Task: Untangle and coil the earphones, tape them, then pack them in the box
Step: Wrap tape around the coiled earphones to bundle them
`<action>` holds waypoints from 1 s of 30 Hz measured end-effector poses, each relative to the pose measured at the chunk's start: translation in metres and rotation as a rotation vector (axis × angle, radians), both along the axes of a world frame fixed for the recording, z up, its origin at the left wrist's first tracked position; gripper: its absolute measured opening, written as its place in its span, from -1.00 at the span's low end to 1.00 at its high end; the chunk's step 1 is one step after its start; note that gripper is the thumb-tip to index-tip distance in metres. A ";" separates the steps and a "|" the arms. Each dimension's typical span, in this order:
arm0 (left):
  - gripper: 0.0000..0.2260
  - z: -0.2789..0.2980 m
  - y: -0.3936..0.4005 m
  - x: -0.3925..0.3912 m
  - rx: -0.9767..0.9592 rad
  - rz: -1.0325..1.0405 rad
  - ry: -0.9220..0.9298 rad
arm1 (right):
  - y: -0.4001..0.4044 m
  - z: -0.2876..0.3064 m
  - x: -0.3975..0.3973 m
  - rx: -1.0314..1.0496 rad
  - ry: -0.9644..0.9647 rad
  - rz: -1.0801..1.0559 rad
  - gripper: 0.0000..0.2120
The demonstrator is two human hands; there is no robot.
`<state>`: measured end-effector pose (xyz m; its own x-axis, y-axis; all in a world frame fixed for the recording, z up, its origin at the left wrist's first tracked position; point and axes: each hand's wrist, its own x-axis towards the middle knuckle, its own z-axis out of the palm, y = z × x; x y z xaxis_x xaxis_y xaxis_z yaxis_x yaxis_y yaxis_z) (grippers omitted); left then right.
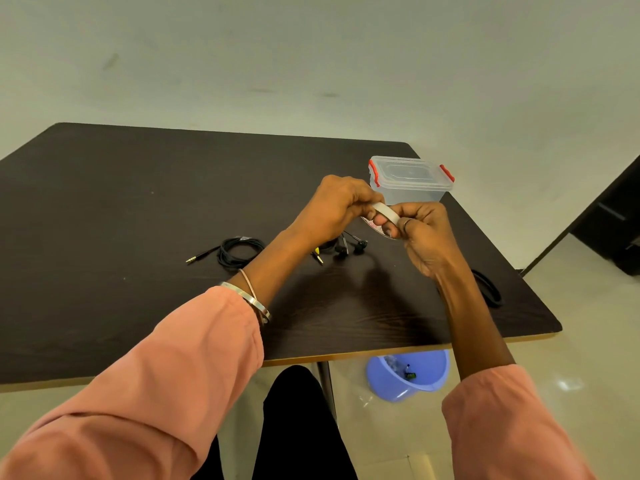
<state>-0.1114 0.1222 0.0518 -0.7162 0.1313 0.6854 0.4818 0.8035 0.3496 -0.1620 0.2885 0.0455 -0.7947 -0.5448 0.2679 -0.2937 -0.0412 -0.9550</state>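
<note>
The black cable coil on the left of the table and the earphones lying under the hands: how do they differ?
The left cable coil is wound into a neat ring, while the earphones lie loose with their buds splayed out. The coil lies in plain view with its plug sticking out to the left; the earphones are partly hidden by the left hand. Both are black, lie on the dark table and show gold-tipped plugs.

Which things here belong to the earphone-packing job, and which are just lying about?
Job: tape roll held in both hands (left, right); coiled earphones; loose earphones; lidded clear box.

Lying about: black loop at table edge; blue bucket on floor.
</note>
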 end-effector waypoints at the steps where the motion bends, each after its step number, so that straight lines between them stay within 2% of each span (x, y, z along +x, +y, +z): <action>1: -0.83 0.000 -0.001 0.000 -0.001 -0.002 0.008 | 0.001 -0.001 0.000 -0.008 -0.013 0.014 -0.62; 5: -0.83 -0.001 -0.006 -0.002 0.108 -0.024 -0.024 | 0.007 -0.002 -0.003 -0.100 -0.104 0.176 -0.50; 9: -0.81 -0.006 -0.009 0.001 0.388 -0.047 -0.113 | 0.014 -0.001 -0.004 -0.128 -0.073 0.202 -0.61; 14: -0.74 -0.002 -0.004 0.008 0.705 -0.038 -0.279 | 0.013 0.002 0.001 -0.192 -0.088 0.144 -0.85; 19: -0.76 -0.005 -0.001 0.009 0.908 -0.064 -0.361 | 0.013 -0.001 -0.001 -0.268 -0.174 0.232 -0.78; 25: -0.82 -0.007 0.003 0.007 0.983 -0.106 -0.460 | 0.016 -0.005 -0.001 -0.345 -0.278 0.364 -0.71; 30: -0.83 -0.009 0.009 0.005 0.976 -0.014 -0.525 | 0.014 -0.005 0.003 -0.380 -0.311 0.384 -0.69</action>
